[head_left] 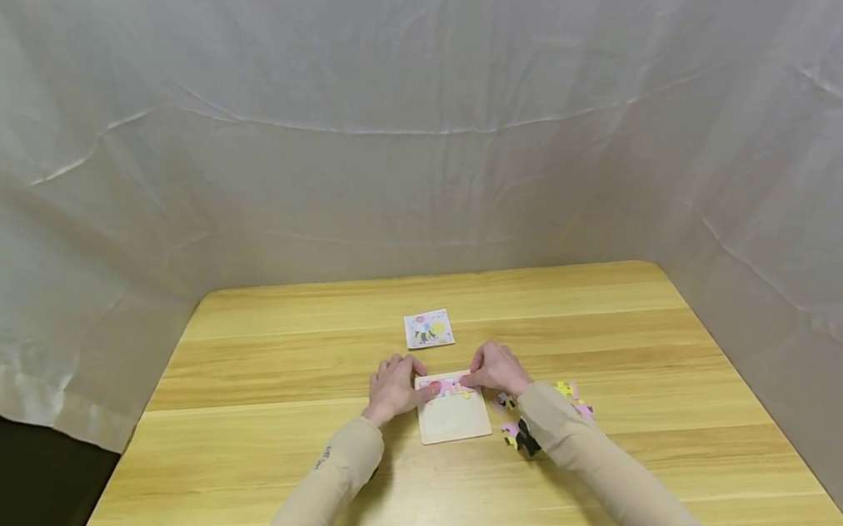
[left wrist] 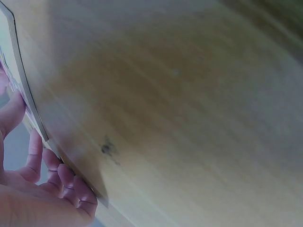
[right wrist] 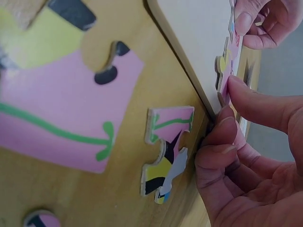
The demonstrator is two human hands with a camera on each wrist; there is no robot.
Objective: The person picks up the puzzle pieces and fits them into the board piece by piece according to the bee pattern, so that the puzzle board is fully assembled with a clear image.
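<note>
Pale wooden puzzle tray (head_left: 454, 421) flat on table, pink pieces (head_left: 449, 387) along its far edge.

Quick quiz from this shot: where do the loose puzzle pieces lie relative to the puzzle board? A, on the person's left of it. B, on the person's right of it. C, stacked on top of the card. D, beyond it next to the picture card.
B: the loose pieces lie on the table to the right of the puzzle board, by the right hand.
</note>
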